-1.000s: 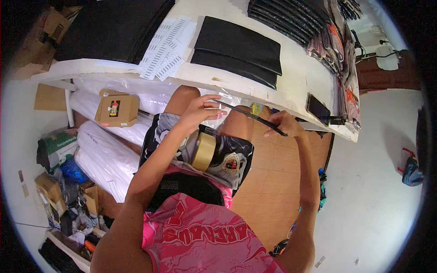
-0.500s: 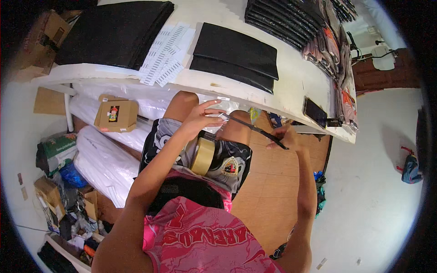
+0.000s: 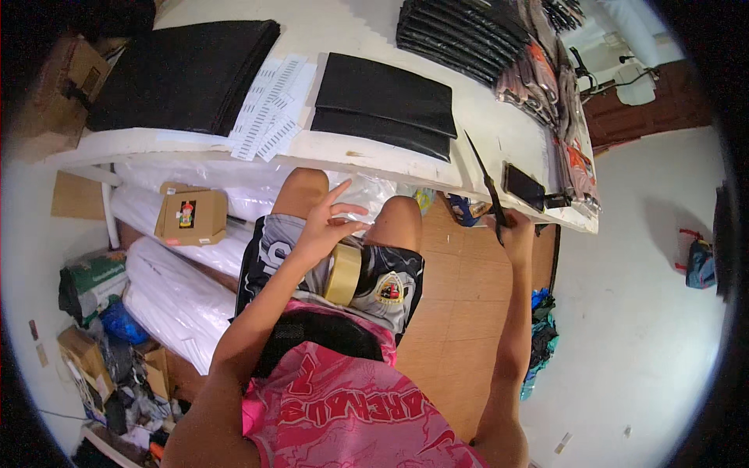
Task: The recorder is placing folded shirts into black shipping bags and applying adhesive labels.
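Note:
My right hand (image 3: 515, 232) grips a pair of long black scissors (image 3: 490, 186) by the handle end. Their blades point up and away, over the front edge of the white table (image 3: 360, 154). Above my lap my left hand (image 3: 324, 225) is raised, its index finger stretched out and the thumb and other fingers apart. I make out nothing held in it; white plastic behind makes a small slip hard to tell. Sheets of printed white labels (image 3: 269, 109) lie on the table, beside a folded black plastic bag (image 3: 382, 101).
Black bags (image 3: 183, 78) are stacked far left, more packs (image 3: 460, 39) far right. A phone (image 3: 523, 186) lies near the table's right edge. A tape roll (image 3: 343, 274) rests on my lap. A cardboard box (image 3: 191, 218) sits on plastic-wrapped rolls (image 3: 175, 300) at left.
The scissors have moved right, away from my left hand, and swung from pointing left to pointing up. The small white slip seen at my left fingers no longer shows clearly.

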Tool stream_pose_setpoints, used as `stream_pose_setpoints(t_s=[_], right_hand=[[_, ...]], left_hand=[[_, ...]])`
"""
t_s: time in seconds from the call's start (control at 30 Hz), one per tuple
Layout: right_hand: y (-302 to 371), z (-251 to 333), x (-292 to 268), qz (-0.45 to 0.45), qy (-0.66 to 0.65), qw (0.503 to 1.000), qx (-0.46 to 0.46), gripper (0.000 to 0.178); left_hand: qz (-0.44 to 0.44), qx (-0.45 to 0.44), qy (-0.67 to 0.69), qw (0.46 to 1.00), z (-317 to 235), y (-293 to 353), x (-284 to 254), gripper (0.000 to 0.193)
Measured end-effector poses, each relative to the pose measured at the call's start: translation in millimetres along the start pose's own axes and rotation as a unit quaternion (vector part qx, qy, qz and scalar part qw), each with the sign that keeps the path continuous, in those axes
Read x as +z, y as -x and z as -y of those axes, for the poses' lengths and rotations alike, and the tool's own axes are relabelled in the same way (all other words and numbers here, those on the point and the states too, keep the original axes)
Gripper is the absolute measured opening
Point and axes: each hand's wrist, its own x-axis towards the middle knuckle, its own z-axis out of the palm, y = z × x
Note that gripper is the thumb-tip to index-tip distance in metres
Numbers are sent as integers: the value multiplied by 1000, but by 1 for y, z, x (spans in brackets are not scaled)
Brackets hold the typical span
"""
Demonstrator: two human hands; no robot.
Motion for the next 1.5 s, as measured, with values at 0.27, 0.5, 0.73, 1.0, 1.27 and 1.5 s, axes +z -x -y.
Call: stream_pose_setpoints(t_s=[0.27,0.5,0.73,1.0,1.27,1.5], right_hand=[[-52,-9,41,-168,100,979,-60,28],[-51,52,77,-317,232,893,-222,39],[4,70,208,-90,-299,949,35,25],[-10,78,232,56,-502,858,92,17],[-11,72,234,41,-509,856,83,18],[-10,74,238,59,-524,845,87,15]], left_hand=[[-11,50,-21,998,3,0,8,47],[-15,29,28,999,-7,4,0,43],[18,63,34,997,-12,13,5,42],[79,70,-122,987,-23,57,11,42],[111,87,-267,953,-26,102,9,18],[69,78,-246,964,-20,139,-2,20]])
